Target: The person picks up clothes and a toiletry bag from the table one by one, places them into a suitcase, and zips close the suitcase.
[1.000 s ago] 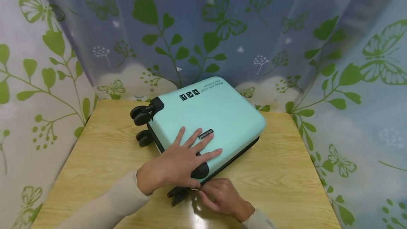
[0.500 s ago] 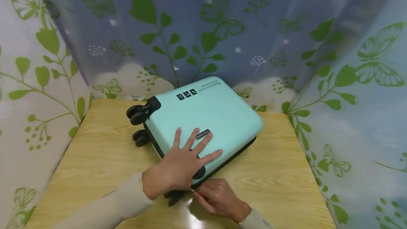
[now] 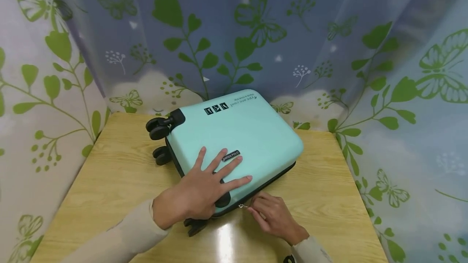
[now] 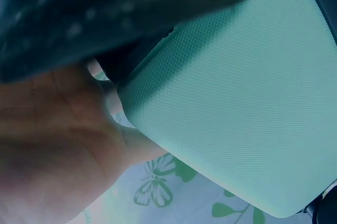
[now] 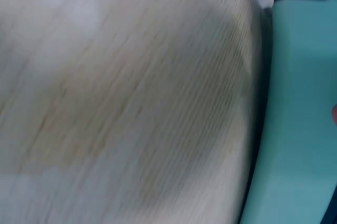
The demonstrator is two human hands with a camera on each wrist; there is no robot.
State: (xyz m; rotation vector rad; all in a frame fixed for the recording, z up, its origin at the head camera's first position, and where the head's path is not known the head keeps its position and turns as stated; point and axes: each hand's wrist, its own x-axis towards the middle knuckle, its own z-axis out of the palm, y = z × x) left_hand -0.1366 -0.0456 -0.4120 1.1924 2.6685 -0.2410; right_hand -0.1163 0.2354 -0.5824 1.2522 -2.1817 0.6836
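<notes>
A mint-green hard-shell suitcase (image 3: pixel 263 133) lies flat at an angle on the wooden table, its black wheels (image 3: pixel 159 128) toward the left. My left hand (image 3: pixel 199 190) rests spread on the shell near its front corner, fingertips close to the black label (image 3: pixel 231 156). With thumb and fingers, my right hand (image 3: pixel 275 217) pinches a small metal zipper pull (image 3: pixel 243 205) on the black zip seam along the near side. In the left wrist view, the palm (image 4: pixel 68 145) appears beside the suitcase side (image 4: pixel 237 103). The right wrist view shows the suitcase edge (image 5: pixel 295 103), with that hand out of sight.
The wooden table (image 3: pixel 329 198) extends around the suitcase to left and right. A patterned curtain (image 3: pixel 307 31) hangs behind and on both sides, close to the suitcase's far corner. A small black object (image 3: pixel 289 259) shows by the right sleeve at the bottom edge.
My right hand has drawn the zipper pull to the right along the near seam, away from the front wheel corner. The left hand keeps its spread place on the shell.
</notes>
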